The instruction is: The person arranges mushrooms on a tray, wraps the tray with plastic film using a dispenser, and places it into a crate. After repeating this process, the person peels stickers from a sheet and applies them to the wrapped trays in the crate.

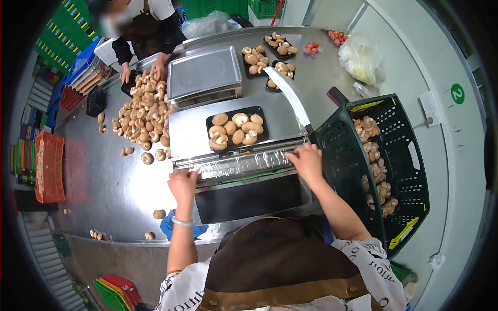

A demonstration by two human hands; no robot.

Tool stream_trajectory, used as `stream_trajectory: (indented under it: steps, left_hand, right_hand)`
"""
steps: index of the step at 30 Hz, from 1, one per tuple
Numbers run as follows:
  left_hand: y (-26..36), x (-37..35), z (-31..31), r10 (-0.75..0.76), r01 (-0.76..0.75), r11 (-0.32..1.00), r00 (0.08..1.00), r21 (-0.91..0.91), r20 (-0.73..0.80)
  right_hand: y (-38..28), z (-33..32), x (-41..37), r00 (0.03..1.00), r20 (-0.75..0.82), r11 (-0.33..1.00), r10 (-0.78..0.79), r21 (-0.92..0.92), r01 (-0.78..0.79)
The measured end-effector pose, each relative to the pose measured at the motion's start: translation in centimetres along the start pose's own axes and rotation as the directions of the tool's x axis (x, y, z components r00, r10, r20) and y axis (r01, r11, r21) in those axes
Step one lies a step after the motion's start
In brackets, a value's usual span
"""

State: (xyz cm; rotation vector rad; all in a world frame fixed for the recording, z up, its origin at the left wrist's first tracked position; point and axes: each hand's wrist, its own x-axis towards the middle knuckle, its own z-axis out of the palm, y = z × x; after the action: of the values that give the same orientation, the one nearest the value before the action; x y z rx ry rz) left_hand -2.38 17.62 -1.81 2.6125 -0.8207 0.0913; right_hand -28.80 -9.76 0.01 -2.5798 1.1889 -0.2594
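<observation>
In the head view, a strip of clear plastic film (243,164) stretches across the front of a metal wrapping machine (189,136). My left hand (182,185) pinches the film near its left end, fingers closed. At the opposite end my right hand (307,160) grips the film between thumb and fingers. Just beyond the film, a black tray (263,138) filled with several shiitake mushrooms (231,127) lies on the machine's steel top. Below the film is a dark flat plate (250,201).
A scale (202,72) stands behind the machine, beside a mushroom pile (144,111) and a co-worker's hands (158,67). On the right are a white-bladed knife (288,92) and a dark crate (332,155) of packed mushrooms. More filled trays (256,74) sit at the back.
</observation>
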Motion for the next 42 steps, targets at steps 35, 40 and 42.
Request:
stream_trajectory:
  steps: [35,40,42]
  left_hand:
    - [5.9,10.4,1.8,0.251,0.260,0.750,0.739,-0.609,0.625]
    - [7.7,7.2,-1.6,0.264,-0.027,0.783,0.919,-0.622,0.293]
    - [8.9,6.2,-4.4,0.245,-0.042,0.762,0.943,-0.647,0.228]
  right_hand:
    - [-3.7,4.2,10.9,0.913,0.252,0.782,-0.320,0.615,0.104]
    - [-4.7,2.8,8.2,0.940,-0.070,0.695,-0.334,0.655,0.296]
    - [-6.6,-2.2,6.5,0.967,0.081,0.680,-0.242,0.725,0.109]
